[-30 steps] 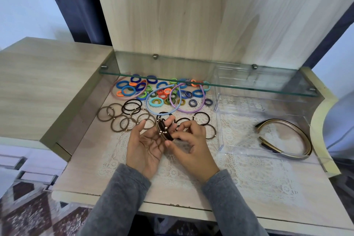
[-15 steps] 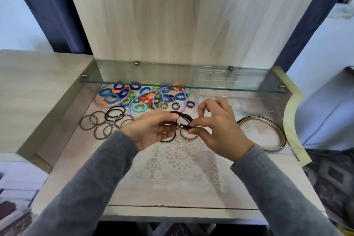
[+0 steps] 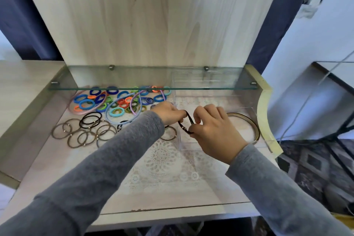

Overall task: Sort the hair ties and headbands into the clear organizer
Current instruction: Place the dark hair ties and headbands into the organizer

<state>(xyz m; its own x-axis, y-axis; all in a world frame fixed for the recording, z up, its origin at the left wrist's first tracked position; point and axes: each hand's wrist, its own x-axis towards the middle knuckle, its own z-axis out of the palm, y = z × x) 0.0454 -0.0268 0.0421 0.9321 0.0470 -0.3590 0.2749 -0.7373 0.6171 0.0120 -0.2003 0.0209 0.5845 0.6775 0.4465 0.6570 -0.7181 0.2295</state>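
Both my hands hold a small bunch of dark brown hair ties (image 3: 185,123) over the left edge of the clear organizer (image 3: 239,101). My left hand (image 3: 168,113) pinches one end and my right hand (image 3: 212,130) pinches the other. A gold and black headband (image 3: 251,122) lies inside the organizer at its right. Brown hair ties (image 3: 82,134) and black ones (image 3: 91,119) lie loose on the shelf to the left. Behind them is a heap of colourful small hair ties (image 3: 118,101) with thin pastel headbands (image 3: 134,104) on it.
A glass shelf (image 3: 153,77) spans the niche above the heap and the organizer's back. A lace mat (image 3: 162,161) covers the wooden surface in front. A wooden side wall (image 3: 28,105) bounds the left, and a glass table (image 3: 335,74) stands at right.
My hands have carried the dark hair ties rightward from the middle of the shelf to the organizer's left edge. The camera has also moved closer and turned right.
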